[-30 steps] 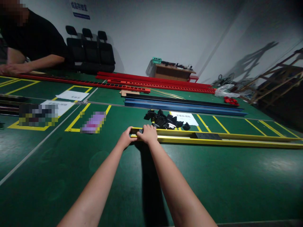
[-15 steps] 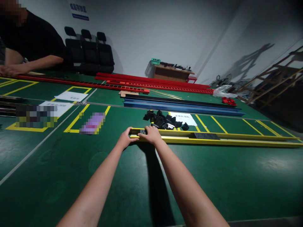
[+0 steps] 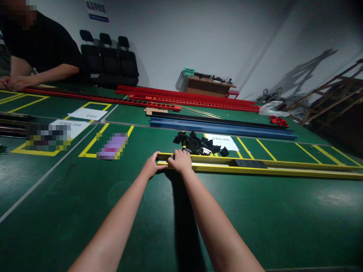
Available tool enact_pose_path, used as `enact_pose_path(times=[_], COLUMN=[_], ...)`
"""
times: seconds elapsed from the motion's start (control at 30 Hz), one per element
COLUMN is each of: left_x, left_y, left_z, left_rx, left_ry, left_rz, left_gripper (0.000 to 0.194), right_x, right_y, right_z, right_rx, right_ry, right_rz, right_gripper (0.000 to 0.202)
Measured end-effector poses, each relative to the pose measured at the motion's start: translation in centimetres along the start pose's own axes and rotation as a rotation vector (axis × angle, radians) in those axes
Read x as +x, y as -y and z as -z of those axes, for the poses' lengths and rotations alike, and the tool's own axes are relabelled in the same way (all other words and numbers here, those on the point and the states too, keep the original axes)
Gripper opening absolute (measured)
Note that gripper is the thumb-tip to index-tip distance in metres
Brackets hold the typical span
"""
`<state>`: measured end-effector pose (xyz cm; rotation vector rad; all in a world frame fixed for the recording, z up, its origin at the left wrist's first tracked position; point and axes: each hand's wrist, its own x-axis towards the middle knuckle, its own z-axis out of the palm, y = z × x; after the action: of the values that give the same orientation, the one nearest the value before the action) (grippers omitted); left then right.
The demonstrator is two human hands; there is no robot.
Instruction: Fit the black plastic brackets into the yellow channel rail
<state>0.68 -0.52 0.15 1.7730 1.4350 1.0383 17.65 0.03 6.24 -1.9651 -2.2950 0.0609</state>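
A long yellow rail (image 3: 283, 172) lies across the green table, its channel facing up. My left hand (image 3: 151, 165) is closed round the rail's left end, thumb on the near side and fingers at the far side. Just right of it, my right hand (image 3: 181, 160) grips a small black block (image 3: 172, 156) inside the channel; the hand mostly covers it. Farther along the channel sits a longer black block (image 3: 249, 163). Several loose black parts (image 3: 195, 143) are heaped behind the rail, beside a white paper label (image 3: 222, 142).
Blue and black rails (image 3: 221, 127) lie beyond the heap, with red rails (image 3: 187, 96) farther back. A blurred purple item (image 3: 113, 146) is at the left on the green table (image 3: 85, 219). At the far left a person (image 3: 45, 49) leans over the table.
My right hand has shifted slightly over the small black block, which now shows less. My left hand keeps its hold on the rail's end. The view has turned a little.
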Motion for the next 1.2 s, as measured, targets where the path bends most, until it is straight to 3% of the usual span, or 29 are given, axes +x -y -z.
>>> enact_pose_path(times=[0.27, 0.53, 0.77, 1.2], left_x=[-0.07, 0.12, 0.07, 0.16], left_y=[0.2, 0.24, 0.29, 0.6], left_z=[-0.09, -0.15, -0.21, -0.32], left_rx=[-0.021, -0.021, -0.03, -0.023], left_ry=[0.001, 0.0, 0.001, 0.005], left_rz=[-0.01, -0.002, -0.002, 0.002], left_gripper=[0.071, 0.072, 0.071, 0.074], right_x=[0.04, 0.16, -0.08, 0.01], right_y=[-0.34, -0.09, -0.26, -0.07], right_z=[0.01, -0.15, -0.09, 0.04], right_rx=[0.038, 0.01, 0.023, -0.007], right_ry=[0.015, -0.009, -0.016, 0.014], right_rz=[0.001, -0.004, -0.014, -0.01], right_gripper=[0.055, 0.036, 0.052, 0.034])
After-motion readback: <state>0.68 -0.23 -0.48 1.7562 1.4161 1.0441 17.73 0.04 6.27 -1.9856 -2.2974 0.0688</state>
